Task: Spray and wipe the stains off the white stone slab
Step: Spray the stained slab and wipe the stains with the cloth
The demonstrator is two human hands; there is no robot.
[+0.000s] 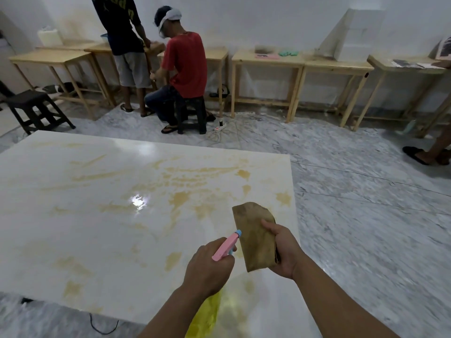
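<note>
Nearest us, our left hand curls round the neck of a spray bottle, its pink head and blue nozzle aimed toward one o'clock and its yellow body hanging below the wrist. Just beside it at three o'clock, our right hand grips a folded brown cloth, thumb on top, the cloth's long axis running from twelve to six o'clock and its upper end raised over the slab. Both hands hover above the near right corner of the white stone slab, which stretches away toward ten o'clock with yellow-brown stains smeared across its glossy face. Farther off, at twelve o'clock, two people work by a row of wooden tables along the wall.
</note>
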